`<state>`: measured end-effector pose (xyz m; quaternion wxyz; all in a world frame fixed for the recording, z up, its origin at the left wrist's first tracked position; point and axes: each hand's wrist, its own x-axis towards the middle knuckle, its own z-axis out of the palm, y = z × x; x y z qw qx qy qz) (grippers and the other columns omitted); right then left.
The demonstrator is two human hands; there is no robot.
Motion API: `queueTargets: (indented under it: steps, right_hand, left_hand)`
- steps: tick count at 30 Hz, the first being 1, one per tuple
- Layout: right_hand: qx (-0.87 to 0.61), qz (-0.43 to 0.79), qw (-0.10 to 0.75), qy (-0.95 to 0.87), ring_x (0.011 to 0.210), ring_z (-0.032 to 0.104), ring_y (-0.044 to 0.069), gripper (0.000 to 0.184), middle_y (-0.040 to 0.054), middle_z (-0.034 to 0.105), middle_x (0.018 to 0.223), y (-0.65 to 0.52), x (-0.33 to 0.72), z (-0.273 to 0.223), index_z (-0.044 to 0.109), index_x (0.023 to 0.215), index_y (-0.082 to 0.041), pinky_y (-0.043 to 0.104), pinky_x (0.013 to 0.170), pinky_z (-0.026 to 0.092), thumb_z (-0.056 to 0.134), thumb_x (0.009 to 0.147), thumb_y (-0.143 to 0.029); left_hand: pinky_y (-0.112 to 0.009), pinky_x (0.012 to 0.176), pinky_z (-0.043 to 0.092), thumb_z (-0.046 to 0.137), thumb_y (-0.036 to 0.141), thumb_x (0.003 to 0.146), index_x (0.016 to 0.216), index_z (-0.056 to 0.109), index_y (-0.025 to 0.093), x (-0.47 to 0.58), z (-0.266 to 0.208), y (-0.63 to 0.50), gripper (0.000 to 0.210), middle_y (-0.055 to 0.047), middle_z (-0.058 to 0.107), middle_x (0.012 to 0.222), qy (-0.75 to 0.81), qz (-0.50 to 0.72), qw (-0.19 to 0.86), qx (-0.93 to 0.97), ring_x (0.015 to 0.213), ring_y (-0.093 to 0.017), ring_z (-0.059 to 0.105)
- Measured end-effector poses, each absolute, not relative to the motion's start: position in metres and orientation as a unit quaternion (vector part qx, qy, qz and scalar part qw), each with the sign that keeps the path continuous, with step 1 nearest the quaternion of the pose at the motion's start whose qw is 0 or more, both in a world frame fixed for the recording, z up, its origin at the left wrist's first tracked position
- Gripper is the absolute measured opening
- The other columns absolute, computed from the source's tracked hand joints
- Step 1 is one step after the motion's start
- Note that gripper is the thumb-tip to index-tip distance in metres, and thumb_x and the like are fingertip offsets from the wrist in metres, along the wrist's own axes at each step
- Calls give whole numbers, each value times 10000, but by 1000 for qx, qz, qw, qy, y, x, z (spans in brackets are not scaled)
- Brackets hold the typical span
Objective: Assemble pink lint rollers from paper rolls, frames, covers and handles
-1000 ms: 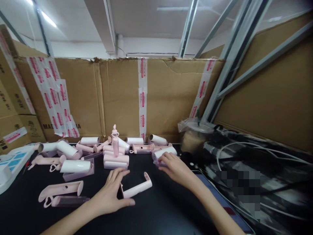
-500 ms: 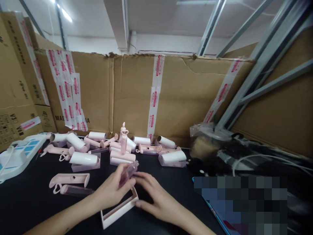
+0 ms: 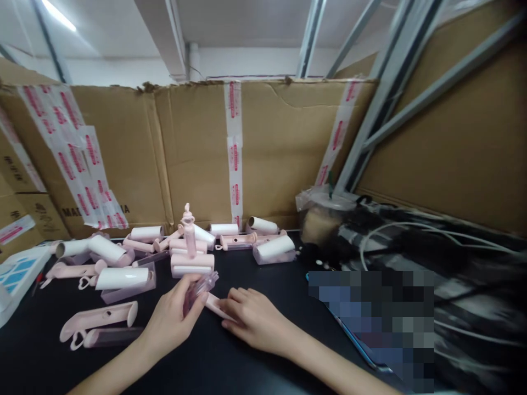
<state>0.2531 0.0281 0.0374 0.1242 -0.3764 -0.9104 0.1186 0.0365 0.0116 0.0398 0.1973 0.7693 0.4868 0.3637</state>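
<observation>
Half a second ago the pale pink L-shaped plastic handle [image 3: 218, 306] lay flat and long in front of the hands; now only a short stretch of it shows, held between them just in front of the pink roller standing upright on its white base [image 3: 190, 253]. The left hand [image 3: 171, 318] has its fingers closed around a clear pinkish plastic cover [image 3: 197, 288], pressing it against the handle, and the right hand [image 3: 253, 321] curls its fingers over the handle's lower end — most of that part is hidden under the knuckles. How cover and handle meet is hard to make out, blurred as it is. Left of the standing roller, a white paper roll lies in a clear pink tray [image 3: 125, 280], and right of it another white roll sits in its own clear holder [image 3: 275, 249]. Further right of the standing roller, a plastic-wrapped cup [image 3: 323, 222] stands against the brown cardboard wall [image 3: 280, 153]; its contents cannot be told.
</observation>
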Motion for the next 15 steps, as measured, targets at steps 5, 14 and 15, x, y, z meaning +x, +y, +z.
queueTargets:
  steps: [5,14,15]
  right_hand:
    - [-364,435,334,-753,767,555,138,562,39,557,966,40,264,36,402,1298,-218,252,646,451,595,785,-343]
    - [-301,612,355,-640,893,612,212,591,80,628,1058,39,257,34,482,1260,-203,308,713,471,673,729,-381]
    - [-306,610,361,-636,882,614,210,596,81,631,1052,39,256,33,482,1262,-206,307,705,473,673,728,-387]
  left_hand:
    - [-254,649,449,407,396,863,1015,503,235,41,36,12,241,-6,624,822,494,327,174,787,691,-160,596]
    - [-258,693,481,419,431,850,1049,578,225,41,22,20,327,-32,655,880,480,317,168,801,730,-165,605]
    - [-257,696,485,421,430,850,1050,581,222,41,21,21,330,-33,657,879,480,315,166,802,724,-164,608]
